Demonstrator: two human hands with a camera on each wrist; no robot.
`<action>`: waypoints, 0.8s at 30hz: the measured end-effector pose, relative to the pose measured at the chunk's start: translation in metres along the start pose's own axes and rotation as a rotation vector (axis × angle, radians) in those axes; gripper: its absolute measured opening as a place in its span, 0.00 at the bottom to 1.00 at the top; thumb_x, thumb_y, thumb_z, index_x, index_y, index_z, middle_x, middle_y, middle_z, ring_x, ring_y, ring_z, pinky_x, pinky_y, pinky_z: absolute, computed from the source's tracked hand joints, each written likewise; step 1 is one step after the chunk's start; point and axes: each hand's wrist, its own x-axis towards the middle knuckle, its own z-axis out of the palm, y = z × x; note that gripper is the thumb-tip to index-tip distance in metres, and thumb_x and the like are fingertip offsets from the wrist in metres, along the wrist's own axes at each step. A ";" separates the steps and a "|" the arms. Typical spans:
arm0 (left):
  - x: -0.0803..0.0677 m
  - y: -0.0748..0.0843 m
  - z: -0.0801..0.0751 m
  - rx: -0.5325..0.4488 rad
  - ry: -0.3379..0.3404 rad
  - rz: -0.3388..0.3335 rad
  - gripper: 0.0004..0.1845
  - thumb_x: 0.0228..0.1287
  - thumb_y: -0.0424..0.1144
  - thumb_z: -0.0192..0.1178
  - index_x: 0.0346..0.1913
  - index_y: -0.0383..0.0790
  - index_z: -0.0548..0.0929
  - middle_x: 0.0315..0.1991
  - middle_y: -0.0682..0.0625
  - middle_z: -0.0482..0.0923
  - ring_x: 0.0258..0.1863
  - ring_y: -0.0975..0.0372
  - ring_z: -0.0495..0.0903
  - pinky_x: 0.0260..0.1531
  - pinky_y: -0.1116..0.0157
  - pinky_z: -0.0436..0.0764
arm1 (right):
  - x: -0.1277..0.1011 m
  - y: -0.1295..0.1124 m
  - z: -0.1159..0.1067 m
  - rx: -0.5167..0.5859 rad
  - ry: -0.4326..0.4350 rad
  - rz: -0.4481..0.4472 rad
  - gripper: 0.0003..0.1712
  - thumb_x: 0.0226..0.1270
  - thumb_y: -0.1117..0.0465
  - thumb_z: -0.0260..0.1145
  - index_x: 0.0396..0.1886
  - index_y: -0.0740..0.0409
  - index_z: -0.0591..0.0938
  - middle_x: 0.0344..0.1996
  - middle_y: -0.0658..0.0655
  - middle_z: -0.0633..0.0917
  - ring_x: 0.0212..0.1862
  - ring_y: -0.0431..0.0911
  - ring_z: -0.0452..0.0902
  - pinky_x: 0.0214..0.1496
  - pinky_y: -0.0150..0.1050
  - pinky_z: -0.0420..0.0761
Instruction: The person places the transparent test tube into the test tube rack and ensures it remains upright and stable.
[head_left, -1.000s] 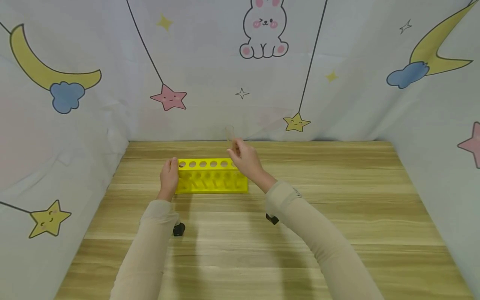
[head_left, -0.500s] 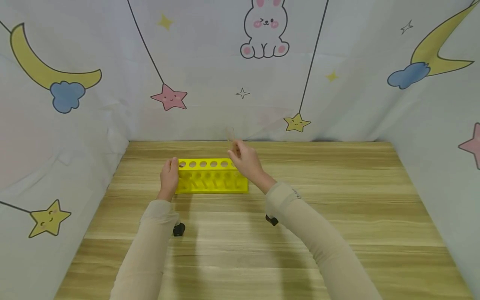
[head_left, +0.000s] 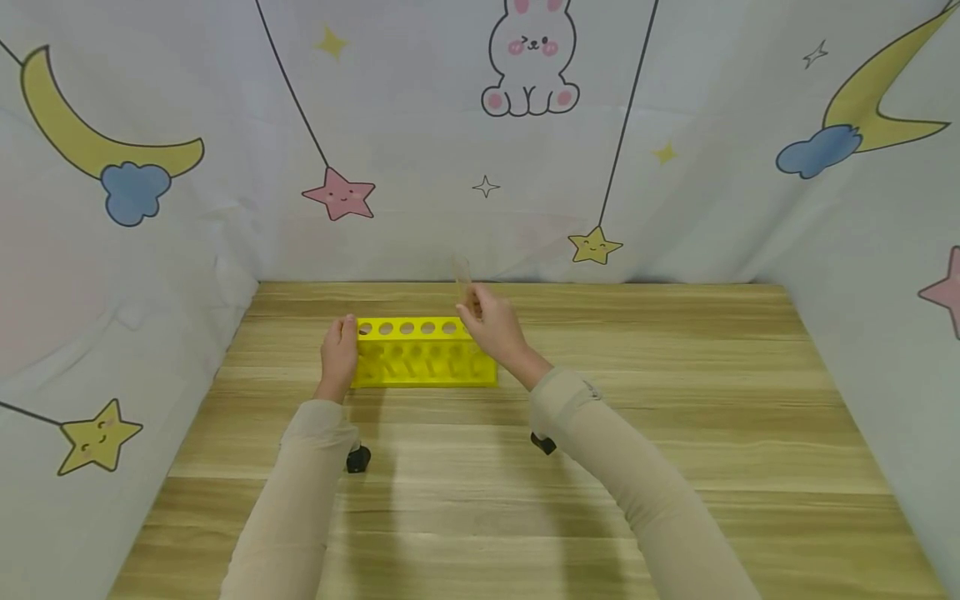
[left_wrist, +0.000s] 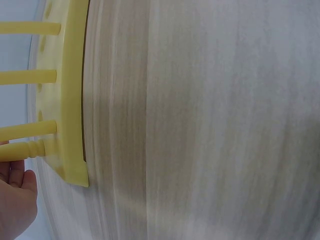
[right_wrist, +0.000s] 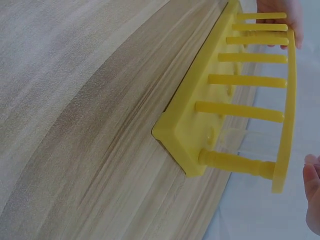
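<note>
A yellow test tube rack (head_left: 423, 357) with a row of round holes stands on the wooden table (head_left: 675, 400). My left hand (head_left: 339, 352) grips the rack's left end; its fingers (right_wrist: 280, 10) show over the far end in the right wrist view, and the palm (left_wrist: 15, 200) in the left wrist view. My right hand (head_left: 489, 323) pinches a clear glass test tube (head_left: 461, 275) upright over the rack's right end. The tube's lower part (right_wrist: 245, 141) sits inside the rack (right_wrist: 225, 100) between its bars. The rack's base (left_wrist: 72, 100) lies flat on the wood.
Printed fabric walls (head_left: 480, 150) with stars, moons and a rabbit close in the table at the back and both sides. Small black wrist cameras (head_left: 358, 458) hang under my forearms. Bare wood stretches in front of the rack and to its right.
My right hand has sunk slightly with the tube, lowering it a little into the rack's right end. The left hand and the rack have stayed put.
</note>
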 end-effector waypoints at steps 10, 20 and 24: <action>0.000 0.001 0.001 -0.015 0.007 0.012 0.27 0.68 0.55 0.29 0.49 0.34 0.66 0.44 0.40 0.68 0.36 0.58 0.61 0.35 0.66 0.62 | -0.001 0.002 0.002 0.004 0.014 -0.011 0.07 0.63 0.59 0.56 0.31 0.59 0.70 0.21 0.53 0.72 0.24 0.42 0.67 0.29 0.32 0.69; 0.001 0.000 0.001 -0.008 0.004 -0.008 0.28 0.68 0.56 0.28 0.49 0.33 0.65 0.44 0.40 0.68 0.35 0.58 0.61 0.35 0.65 0.61 | -0.003 0.003 0.005 0.012 0.013 0.008 0.06 0.62 0.61 0.56 0.32 0.59 0.70 0.24 0.54 0.75 0.31 0.44 0.73 0.36 0.34 0.76; 0.001 0.000 0.001 -0.013 0.006 -0.003 0.28 0.68 0.56 0.29 0.49 0.34 0.65 0.43 0.41 0.67 0.34 0.58 0.60 0.35 0.66 0.61 | -0.004 0.004 0.006 0.032 0.002 0.024 0.06 0.62 0.62 0.57 0.32 0.60 0.70 0.27 0.56 0.77 0.34 0.46 0.76 0.40 0.37 0.78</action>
